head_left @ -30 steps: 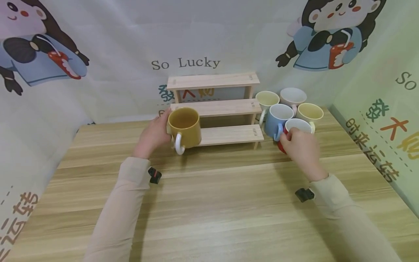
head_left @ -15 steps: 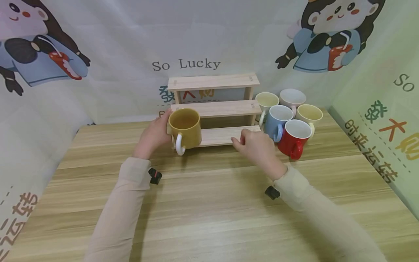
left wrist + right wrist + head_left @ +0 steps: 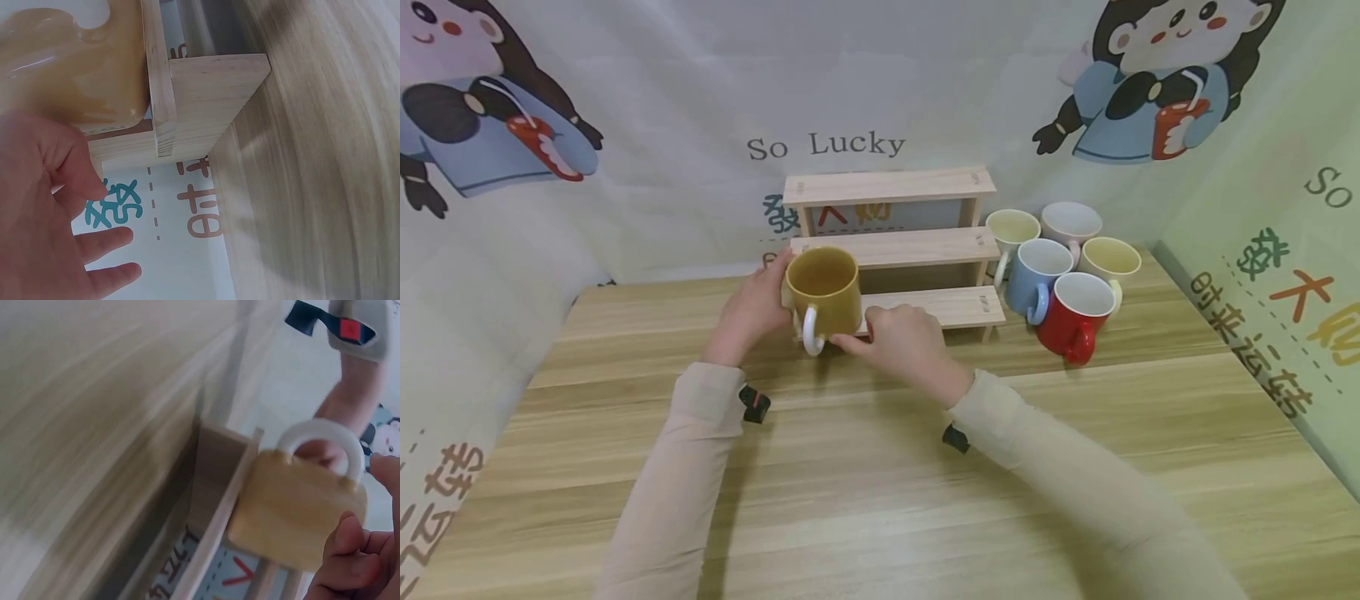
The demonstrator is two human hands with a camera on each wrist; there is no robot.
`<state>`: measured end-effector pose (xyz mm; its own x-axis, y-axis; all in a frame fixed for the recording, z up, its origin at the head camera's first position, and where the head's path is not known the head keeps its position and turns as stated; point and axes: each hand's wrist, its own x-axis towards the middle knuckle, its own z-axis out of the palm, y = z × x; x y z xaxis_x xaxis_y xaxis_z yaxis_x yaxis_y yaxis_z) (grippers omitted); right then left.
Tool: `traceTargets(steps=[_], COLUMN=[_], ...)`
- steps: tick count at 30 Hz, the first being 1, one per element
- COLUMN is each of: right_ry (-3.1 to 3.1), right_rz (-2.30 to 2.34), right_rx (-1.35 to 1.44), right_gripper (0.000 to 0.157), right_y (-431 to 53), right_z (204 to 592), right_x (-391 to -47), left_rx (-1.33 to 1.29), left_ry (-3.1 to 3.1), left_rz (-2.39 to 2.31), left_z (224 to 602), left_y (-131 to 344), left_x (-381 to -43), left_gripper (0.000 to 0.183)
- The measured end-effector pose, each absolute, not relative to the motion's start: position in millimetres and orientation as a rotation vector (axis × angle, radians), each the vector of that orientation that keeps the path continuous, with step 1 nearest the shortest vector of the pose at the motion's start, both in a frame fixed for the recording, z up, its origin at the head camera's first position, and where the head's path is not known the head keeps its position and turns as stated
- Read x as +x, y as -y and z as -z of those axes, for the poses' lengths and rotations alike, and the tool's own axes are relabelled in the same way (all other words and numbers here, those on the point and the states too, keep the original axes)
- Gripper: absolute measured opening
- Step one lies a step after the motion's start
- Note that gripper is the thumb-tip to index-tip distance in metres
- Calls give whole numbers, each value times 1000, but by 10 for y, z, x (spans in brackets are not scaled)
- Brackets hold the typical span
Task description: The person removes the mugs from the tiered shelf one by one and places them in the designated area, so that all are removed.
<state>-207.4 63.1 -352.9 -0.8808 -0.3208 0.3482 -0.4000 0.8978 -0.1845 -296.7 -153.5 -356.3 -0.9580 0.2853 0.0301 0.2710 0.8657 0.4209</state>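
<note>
A mustard-yellow mug (image 3: pixel 826 287) with a white handle stands upright at the left end of the lowest step of a small wooden rack (image 3: pixel 925 310). Its handle faces the person. My left hand (image 3: pixel 756 302) is at the mug's left side; in the left wrist view, two loosely extended fingers (image 3: pixel 106 244) point past it while a bent one overlaps the mug. From the right, my right hand (image 3: pixel 904 340) reaches in, thumb stretched toward the handle's lower end. In the right wrist view, its bent fingers (image 3: pixel 353 562) overlap the mug's side, with a gap to the thumb.
Several mugs cluster right of the rack: red (image 3: pixel 1077 317), blue (image 3: pixel 1037 275), yellow (image 3: pixel 1111 260), pale yellow (image 3: pixel 1012 229) and whitish pink (image 3: pixel 1071 223). A printed cloth (image 3: pixel 685 150) hangs behind the wooden table (image 3: pixel 850 500).
My right hand has moved left from the red mug, across the rack's front, to the mustard mug. The left hand and the mustard mug have stayed in place.
</note>
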Motion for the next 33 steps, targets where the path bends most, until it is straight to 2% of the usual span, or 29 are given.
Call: traceTargets(steps=[8,15,24,33], right_ry=[2856,2797,2805,2796], right_rz=[-236,-182,-224,-223], right_rx=[573,562,543,479], right_gripper=[61,63,53,35], right_y=[-319,-236,-291,-497], right_z=[3596,3670,3660,3686], right_x=[-2096,-2132,-2112,-2083], left_rx=[451,468,469,449], left_ry=[-3003,-3011,-3014,-2995], left_rz=[-678,-684,-701,-689], left_z=[3560,3570,3564,3542], left_y=[1548,1522,1517,1531], left_x=[-2954,-2952,-2966,-2968], left_gripper=[99,100,94,87])
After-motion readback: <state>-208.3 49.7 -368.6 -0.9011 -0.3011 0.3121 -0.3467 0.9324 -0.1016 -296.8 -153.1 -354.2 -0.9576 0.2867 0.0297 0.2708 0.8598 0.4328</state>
